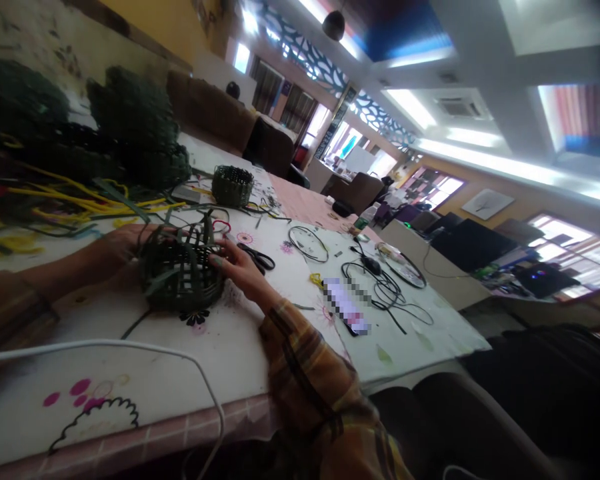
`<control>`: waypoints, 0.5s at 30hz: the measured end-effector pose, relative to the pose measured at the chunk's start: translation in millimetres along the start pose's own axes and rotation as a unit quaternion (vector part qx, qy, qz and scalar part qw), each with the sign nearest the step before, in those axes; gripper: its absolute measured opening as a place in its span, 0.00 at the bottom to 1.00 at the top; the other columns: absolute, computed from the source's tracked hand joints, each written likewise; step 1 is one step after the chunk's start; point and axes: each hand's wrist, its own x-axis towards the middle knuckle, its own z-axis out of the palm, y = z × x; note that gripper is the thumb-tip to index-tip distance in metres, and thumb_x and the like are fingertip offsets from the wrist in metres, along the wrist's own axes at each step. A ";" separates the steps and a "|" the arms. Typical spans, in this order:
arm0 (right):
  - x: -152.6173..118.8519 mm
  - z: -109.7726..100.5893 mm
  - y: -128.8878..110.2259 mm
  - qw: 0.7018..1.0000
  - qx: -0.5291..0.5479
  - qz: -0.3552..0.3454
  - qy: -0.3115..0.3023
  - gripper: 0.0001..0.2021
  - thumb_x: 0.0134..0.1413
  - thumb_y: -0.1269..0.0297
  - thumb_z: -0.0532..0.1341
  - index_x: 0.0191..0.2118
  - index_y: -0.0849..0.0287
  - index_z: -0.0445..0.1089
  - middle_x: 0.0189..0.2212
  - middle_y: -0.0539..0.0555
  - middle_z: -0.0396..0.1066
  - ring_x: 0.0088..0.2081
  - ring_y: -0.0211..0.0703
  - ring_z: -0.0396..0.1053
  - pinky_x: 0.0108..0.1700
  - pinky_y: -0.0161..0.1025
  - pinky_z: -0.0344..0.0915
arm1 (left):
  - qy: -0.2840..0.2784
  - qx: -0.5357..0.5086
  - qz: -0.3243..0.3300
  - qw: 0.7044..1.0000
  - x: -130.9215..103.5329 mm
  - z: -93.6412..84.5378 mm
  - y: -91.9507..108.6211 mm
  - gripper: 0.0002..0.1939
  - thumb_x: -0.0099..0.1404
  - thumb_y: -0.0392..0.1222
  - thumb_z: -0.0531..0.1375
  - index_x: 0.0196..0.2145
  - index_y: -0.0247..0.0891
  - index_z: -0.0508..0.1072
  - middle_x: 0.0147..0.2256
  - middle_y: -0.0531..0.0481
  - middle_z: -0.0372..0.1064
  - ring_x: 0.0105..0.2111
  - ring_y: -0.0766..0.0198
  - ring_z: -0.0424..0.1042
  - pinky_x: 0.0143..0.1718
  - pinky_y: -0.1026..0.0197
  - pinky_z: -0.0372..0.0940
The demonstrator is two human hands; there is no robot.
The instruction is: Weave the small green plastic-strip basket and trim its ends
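A dark green woven basket (183, 283) of flat strips rests tilted on the table, its open lattice facing me and loose strip ends sticking up from it. My left hand (130, 243) grips its left side, with the fingertips partly hidden behind the strips. On the other side, my right hand (243, 267) has its fingers curled on the basket's right rim. Just beyond that hand lie black-handled scissors (257, 259). A small red loop (223, 225) shows behind the basket.
A finished-looking small basket (233, 185) stands farther back. Larger dark woven baskets (135, 120) and yellow strips (75, 197) crowd the left. Rightward lie a phone-like object (347, 307), coiled black cable (380, 283) and a bottle (365, 219). A white cord (130, 343) crosses the front.
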 end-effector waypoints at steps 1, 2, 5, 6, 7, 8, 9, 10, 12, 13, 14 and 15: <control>-2.5 -0.6 -2.1 0.999 -0.008 0.007 -0.030 0.25 0.54 0.49 0.71 0.55 0.52 0.73 0.41 0.48 0.75 0.37 0.37 0.71 0.38 0.32 0.69 | 0.001 0.000 -0.011 1.000 0.0 -3.1 0.7 0.29 0.53 0.64 0.64 0.46 0.44 0.83 0.52 0.46 0.82 0.56 0.40 0.75 0.62 0.43 0.67; -4.3 -3.0 -5.1 0.998 -0.012 0.017 -0.063 0.26 0.55 0.49 0.71 0.57 0.52 0.72 0.43 0.49 0.75 0.38 0.38 0.71 0.37 0.32 0.70 | -0.001 -0.005 -0.019 1.000 -0.1 -5.0 1.9 0.30 0.53 0.64 0.64 0.47 0.42 0.83 0.52 0.44 0.82 0.55 0.39 0.76 0.61 0.44 0.68; -6.7 -18.2 -15.9 0.988 0.003 0.053 -0.147 0.29 0.53 0.53 0.73 0.59 0.52 0.73 0.47 0.52 0.76 0.42 0.42 0.73 0.39 0.35 0.74 | -0.015 -0.019 -0.039 0.999 -0.5 -4.3 7.9 0.31 0.49 0.64 0.66 0.44 0.40 0.83 0.51 0.41 0.82 0.54 0.37 0.77 0.60 0.44 0.69; -6.8 -24.2 -19.0 0.986 0.017 0.060 -0.153 0.28 0.52 0.55 0.74 0.59 0.52 0.73 0.48 0.52 0.77 0.43 0.42 0.74 0.40 0.36 0.75 | -0.019 -0.021 -0.042 0.999 -0.8 -2.6 10.0 0.31 0.47 0.65 0.67 0.43 0.41 0.84 0.51 0.41 0.82 0.55 0.36 0.76 0.61 0.43 0.68; -6.8 -29.5 -21.4 0.986 0.034 0.063 -0.153 0.28 0.50 0.58 0.74 0.58 0.52 0.74 0.49 0.52 0.77 0.44 0.42 0.74 0.42 0.36 0.75 | -0.021 -0.023 -0.044 0.999 -1.3 -0.9 11.8 0.31 0.46 0.65 0.67 0.41 0.41 0.84 0.51 0.41 0.82 0.56 0.35 0.75 0.62 0.42 0.67; -6.6 -34.0 -23.0 0.986 0.052 0.062 -0.147 0.28 0.49 0.59 0.75 0.57 0.52 0.75 0.49 0.52 0.77 0.45 0.42 0.74 0.44 0.36 0.75 | -0.022 -0.022 -0.041 0.999 -1.9 0.7 13.2 0.30 0.46 0.66 0.68 0.40 0.42 0.84 0.52 0.41 0.82 0.57 0.35 0.74 0.63 0.42 0.66; -6.3 -37.3 -24.0 0.986 0.070 0.062 -0.142 0.27 0.48 0.61 0.75 0.56 0.52 0.75 0.49 0.52 0.78 0.46 0.42 0.74 0.46 0.37 0.75 | -0.023 -0.019 -0.036 0.999 -2.6 2.1 14.1 0.30 0.45 0.67 0.68 0.39 0.43 0.85 0.52 0.41 0.81 0.57 0.34 0.74 0.64 0.41 0.65; -5.8 -39.4 -24.3 0.985 0.087 0.061 -0.135 0.26 0.48 0.61 0.75 0.54 0.53 0.76 0.50 0.52 0.77 0.47 0.42 0.75 0.47 0.38 0.75 | -0.022 -0.017 -0.030 0.999 -3.5 3.1 14.9 0.30 0.45 0.68 0.68 0.38 0.44 0.85 0.52 0.41 0.81 0.58 0.34 0.73 0.65 0.40 0.63; -3.8 -39.6 -23.2 0.985 0.112 0.064 -0.111 0.23 0.47 0.59 0.75 0.50 0.54 0.76 0.50 0.53 0.77 0.47 0.44 0.75 0.48 0.40 0.76 | -0.028 -0.011 -0.016 0.999 -5.1 4.6 16.6 0.32 0.43 0.71 0.68 0.37 0.45 0.85 0.51 0.41 0.82 0.58 0.33 0.72 0.66 0.39 0.62; -2.2 -37.9 -21.8 0.987 0.115 0.068 -0.091 0.20 0.48 0.57 0.75 0.47 0.55 0.75 0.48 0.53 0.77 0.46 0.43 0.76 0.46 0.40 0.77 | -0.033 -0.007 -0.010 0.999 -5.8 5.5 18.0 0.33 0.42 0.72 0.68 0.38 0.46 0.86 0.50 0.41 0.82 0.58 0.33 0.72 0.66 0.39 0.62; -0.2 -35.2 -19.9 0.989 0.110 0.070 -0.065 0.19 0.49 0.55 0.74 0.45 0.56 0.75 0.46 0.52 0.77 0.43 0.42 0.76 0.43 0.39 0.77 | -0.037 -0.002 -0.006 0.999 -6.5 6.6 20.0 0.35 0.41 0.73 0.68 0.39 0.46 0.86 0.49 0.40 0.82 0.58 0.32 0.72 0.66 0.38 0.63; 2.1 -31.7 -17.4 0.992 0.100 0.069 -0.039 0.18 0.50 0.54 0.73 0.44 0.55 0.74 0.43 0.51 0.77 0.40 0.40 0.75 0.39 0.37 0.76 | -0.038 0.003 -0.005 0.999 -7.0 8.1 22.5 0.35 0.41 0.72 0.68 0.40 0.46 0.86 0.49 0.40 0.82 0.57 0.33 0.73 0.65 0.38 0.64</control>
